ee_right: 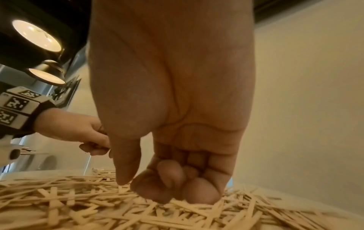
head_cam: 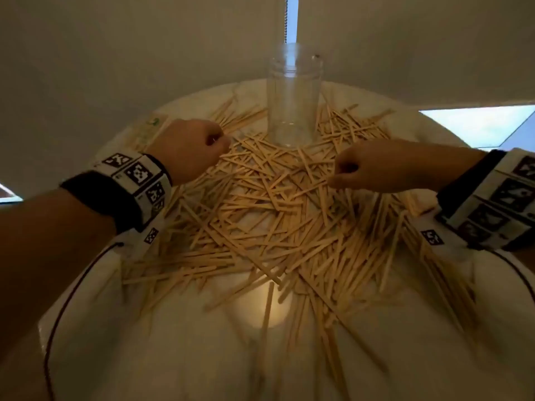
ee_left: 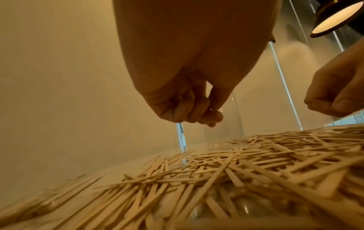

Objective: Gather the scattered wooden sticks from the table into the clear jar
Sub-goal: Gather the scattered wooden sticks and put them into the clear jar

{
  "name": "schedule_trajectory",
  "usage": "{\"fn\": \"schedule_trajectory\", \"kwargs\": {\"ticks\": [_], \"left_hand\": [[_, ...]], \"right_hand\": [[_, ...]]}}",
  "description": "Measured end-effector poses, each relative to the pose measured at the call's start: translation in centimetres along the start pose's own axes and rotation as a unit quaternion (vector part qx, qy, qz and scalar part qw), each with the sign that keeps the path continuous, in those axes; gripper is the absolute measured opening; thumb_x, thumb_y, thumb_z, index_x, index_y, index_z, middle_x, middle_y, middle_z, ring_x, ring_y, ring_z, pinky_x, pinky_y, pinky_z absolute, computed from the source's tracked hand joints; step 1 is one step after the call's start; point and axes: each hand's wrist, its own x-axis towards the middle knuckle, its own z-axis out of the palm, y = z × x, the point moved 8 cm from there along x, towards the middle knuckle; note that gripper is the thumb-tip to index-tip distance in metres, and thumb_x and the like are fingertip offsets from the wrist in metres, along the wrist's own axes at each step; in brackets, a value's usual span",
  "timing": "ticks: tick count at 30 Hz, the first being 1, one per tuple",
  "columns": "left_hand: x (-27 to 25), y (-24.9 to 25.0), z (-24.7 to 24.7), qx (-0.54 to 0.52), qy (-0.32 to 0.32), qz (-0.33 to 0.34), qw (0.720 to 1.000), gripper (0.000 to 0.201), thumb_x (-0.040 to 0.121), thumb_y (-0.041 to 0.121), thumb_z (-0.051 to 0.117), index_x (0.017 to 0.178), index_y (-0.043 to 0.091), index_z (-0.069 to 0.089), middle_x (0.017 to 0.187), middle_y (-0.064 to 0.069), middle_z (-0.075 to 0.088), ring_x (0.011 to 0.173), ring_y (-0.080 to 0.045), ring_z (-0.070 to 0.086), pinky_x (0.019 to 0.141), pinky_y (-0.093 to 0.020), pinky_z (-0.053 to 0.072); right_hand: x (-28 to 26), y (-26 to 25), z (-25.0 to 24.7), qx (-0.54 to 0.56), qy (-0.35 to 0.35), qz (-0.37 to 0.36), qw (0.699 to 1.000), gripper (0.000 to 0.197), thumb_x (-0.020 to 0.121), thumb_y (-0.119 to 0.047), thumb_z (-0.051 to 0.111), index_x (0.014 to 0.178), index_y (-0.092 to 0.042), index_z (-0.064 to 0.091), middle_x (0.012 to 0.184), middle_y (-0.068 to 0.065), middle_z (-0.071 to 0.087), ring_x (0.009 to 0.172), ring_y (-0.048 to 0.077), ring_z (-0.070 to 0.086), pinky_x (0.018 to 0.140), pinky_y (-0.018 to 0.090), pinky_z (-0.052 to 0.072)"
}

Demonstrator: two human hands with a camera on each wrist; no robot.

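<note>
Wooden sticks beneath both curled, empty hands.

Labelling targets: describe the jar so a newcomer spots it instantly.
On the round white table, look to the far edge, beyond the heap of wooden sticks. The clear jar stands upright there between the two hands, the only transparent, tall thing, apparently empty.

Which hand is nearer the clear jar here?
Left. The left hand hovers just left of the clear jar base, over the wooden sticks; the right hand sits farther off, to the jar's right and nearer the person.
</note>
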Motion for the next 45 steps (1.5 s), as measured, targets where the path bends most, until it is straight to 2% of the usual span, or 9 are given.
{"fn": "schedule_trajectory", "kwargs": {"ticks": [7,15,19,23,27,33,37,43,45], "left_hand": [[-7.2,0.8,0.6,0.111,-0.069,-0.003,0.991,0.046,0.096,0.06,0.044,0.096,0.02,0.067,0.087,0.001,0.068,0.073,-0.014,0.059,0.064,-0.03,0.044],[-14.0,-0.8,0.6,0.183,-0.237,-0.037,0.953,0.08,0.066,0.068,0.076,0.13,0.029,0.051,0.121,0.003,0.054,0.101,-0.018,0.053,0.088,-0.033,0.048],[-15.0,-1.7,2.3,0.228,-0.244,-0.03,0.942,0.064,0.081,0.054,0.073,0.135,0.027,0.05,0.13,-0.001,0.055,0.112,-0.021,0.054,0.089,-0.031,0.047],[-13.8,-1.0,3.4,0.187,-0.183,-0.002,0.965,0.042,0.091,0.045,0.065,0.126,0.025,0.056,0.124,-0.002,0.055,0.106,-0.021,0.055,0.08,-0.027,0.042],[-12.3,-0.7,3.6,0.148,-0.13,-0.044,0.979,0.059,0.088,0.05,0.067,0.132,0.016,0.047,0.13,-0.009,0.048,0.112,-0.028,0.055,0.092,-0.038,0.049],[-11.3,-0.2,4.2,0.164,-0.204,-0.065,0.963,0.047,0.09,0.046,0.066,0.12,0.01,0.063,0.117,-0.009,0.066,0.105,-0.027,0.061,0.09,-0.038,0.053],[-10.9,0.9,4.3,0.181,-0.23,-0.068,0.954,0.032,0.099,0.031,0.055,0.124,0.012,0.055,0.12,-0.01,0.062,0.104,-0.027,0.059,0.089,-0.038,0.052],[-10.9,1.5,4.5,0.187,-0.26,-0.073,0.944,0.038,0.101,0.026,0.048,0.134,0.008,0.044,0.12,-0.011,0.06,0.1,-0.026,0.058,0.087,-0.036,0.051],[-11.0,2.2,4.2,0.181,-0.27,-0.057,0.944,0.031,0.102,0.021,0.044,0.126,0.004,0.053,0.112,-0.011,0.061,0.092,-0.024,0.055,0.081,-0.035,0.048]], "right_hand": [[-7.0,-0.6,1.9,0.02,0.024,-0.032,0.999,0.007,0.093,-0.038,0.063,0.099,-0.036,0.065,0.101,-0.012,0.067,0.088,0.006,0.061,0.077,0.028,0.051],[-10.3,-2.3,5.7,-0.108,-0.027,-0.043,0.993,0.077,0.081,-0.036,0.078,0.144,-0.048,0.035,0.138,-0.005,0.031,0.1,0.014,0.055,0.088,0.032,0.054],[-9.4,-4.4,6.2,-0.132,-0.018,-0.068,0.989,0.054,0.082,-0.039,0.074,0.129,-0.048,0.048,0.124,-0.007,0.044,0.099,0.014,0.053,0.086,0.035,0.053],[-8.5,-6.0,5.9,-0.11,0.019,-0.104,0.988,0.032,0.089,-0.034,0.067,0.117,-0.046,0.057,0.117,-0.013,0.048,0.095,0.007,0.054,0.073,0.019,0.045],[-7.6,-6.2,6.0,-0.111,0.032,-0.117,0.986,0.037,0.092,-0.033,0.065,0.125,-0.045,0.053,0.125,-0.014,0.044,0.094,0.007,0.058,0.078,0.024,0.051],[-6.8,-6.5,5.8,-0.146,0.039,-0.151,0.977,0.029,0.096,-0.031,0.058,0.125,-0.037,0.06,0.13,-0.012,0.042,0.099,0.01,0.055,0.08,0.021,0.046],[-6.7,-6.6,4.8,-0.135,0.053,-0.185,0.972,0.026,0.096,-0.033,0.058,0.122,-0.034,0.063,0.117,-0.016,0.051,0.096,0.005,0.05,0.074,0.015,0.037],[-7.7,-5.8,0.4,-0.056,0.173,-0.191,0.965,0.017,0.093,-0.036,0.065,0.107,-0.032,0.073,0.094,-0.016,0.065,0.087,0.007,0.054,0.072,0.025,0.04],[-8.2,-5.5,-1.1,-0.031,0.212,-0.173,0.961,0.017,0.09,-0.041,0.066,0.103,-0.034,0.074,0.091,-0.017,0.066,0.086,0.007,0.052,0.07,0.027,0.041]]}}
